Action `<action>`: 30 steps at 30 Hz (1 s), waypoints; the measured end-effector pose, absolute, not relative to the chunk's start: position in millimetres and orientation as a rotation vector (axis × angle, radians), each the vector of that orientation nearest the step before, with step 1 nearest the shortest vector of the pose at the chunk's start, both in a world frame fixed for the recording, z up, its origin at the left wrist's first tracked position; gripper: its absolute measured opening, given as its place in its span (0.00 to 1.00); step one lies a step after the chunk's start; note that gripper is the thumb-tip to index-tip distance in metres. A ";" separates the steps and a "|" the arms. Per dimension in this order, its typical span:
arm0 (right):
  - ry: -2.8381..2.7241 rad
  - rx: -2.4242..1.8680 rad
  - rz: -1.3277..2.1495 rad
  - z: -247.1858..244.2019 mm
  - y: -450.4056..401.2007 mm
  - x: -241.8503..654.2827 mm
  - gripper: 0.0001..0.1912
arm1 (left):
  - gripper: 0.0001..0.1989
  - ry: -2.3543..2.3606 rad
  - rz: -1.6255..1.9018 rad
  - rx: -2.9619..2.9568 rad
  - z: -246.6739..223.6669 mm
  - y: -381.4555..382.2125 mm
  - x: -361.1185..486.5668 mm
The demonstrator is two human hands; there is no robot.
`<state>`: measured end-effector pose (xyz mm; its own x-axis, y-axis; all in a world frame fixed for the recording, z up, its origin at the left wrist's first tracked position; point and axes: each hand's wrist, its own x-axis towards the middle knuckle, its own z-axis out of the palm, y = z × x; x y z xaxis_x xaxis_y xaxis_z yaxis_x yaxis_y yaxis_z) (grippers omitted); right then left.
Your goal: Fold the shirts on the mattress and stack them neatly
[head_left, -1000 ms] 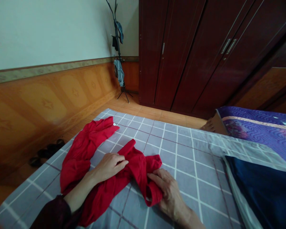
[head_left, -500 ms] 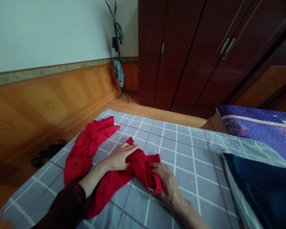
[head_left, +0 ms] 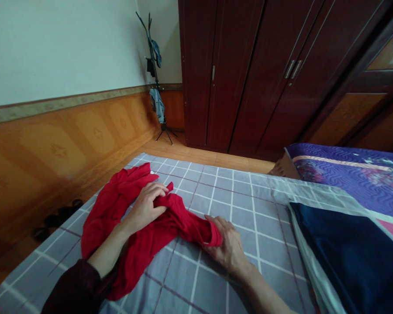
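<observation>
A crumpled red garment [head_left: 134, 248] lies on the grey checked sheet [head_left: 245, 218], one long part of it stretching toward the far left. My left hand [head_left: 147, 206] grips the cloth near its middle, thumb and fingers curled round a fold. At the right end, my right hand [head_left: 225, 242] holds the open hem of a narrower section; some of its fingers are behind or under the fabric.
Folded dark blue cloth [head_left: 353, 253] lies at the right on the sheet. Beyond are a purple quilt [head_left: 334, 165], a dark red wardrobe [head_left: 236, 78] and a coat rack [head_left: 155, 78]. Dark shoes [head_left: 55, 218] sit on the floor at left.
My left hand has moved left and slightly away, and the red section between my hands is stretched longer and flatter. The camera view has shifted a little to the right.
</observation>
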<state>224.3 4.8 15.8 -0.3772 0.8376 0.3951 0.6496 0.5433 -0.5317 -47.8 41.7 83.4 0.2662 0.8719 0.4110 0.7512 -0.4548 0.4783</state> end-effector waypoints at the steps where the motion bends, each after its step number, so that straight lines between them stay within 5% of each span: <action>1: -2.138 -1.177 0.370 16.0 4.5 224.0 0.26 | 0.06 1.477 1.000 2.340 92.7 36.6 -49.0; 6: -1.935 -1.079 0.598 11.7 8.6 227.5 0.13 | 0.07 1.322 1.021 2.178 125.8 1.2 -47.3; 14: -0.797 -1.055 1.110 -3.5 29.9 242.2 0.14 | 0.06 1.526 0.827 1.944 95.2 -14.5 -46.4; 23: -0.843 -1.043 1.141 -1.5 34.1 247.9 0.15 | 0.20 1.456 0.402 2.084 78.5 -38.5 -47.0; 27: -1.008 -1.044 1.135 2.6 33.2 250.7 0.17 | 0.04 1.607 0.476 2.066 80.1 -43.8 -46.5; 30: -1.454 -1.087 0.965 7.6 29.7 249.1 0.20 | 0.03 1.654 0.754 1.869 97.0 -46.2 -59.7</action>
<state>249.1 29.7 7.6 -0.0569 0.9635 0.2615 0.1330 0.2669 -0.9545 -59.7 -46.2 97.0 0.0955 0.9934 0.0627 0.6990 -0.1118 0.7063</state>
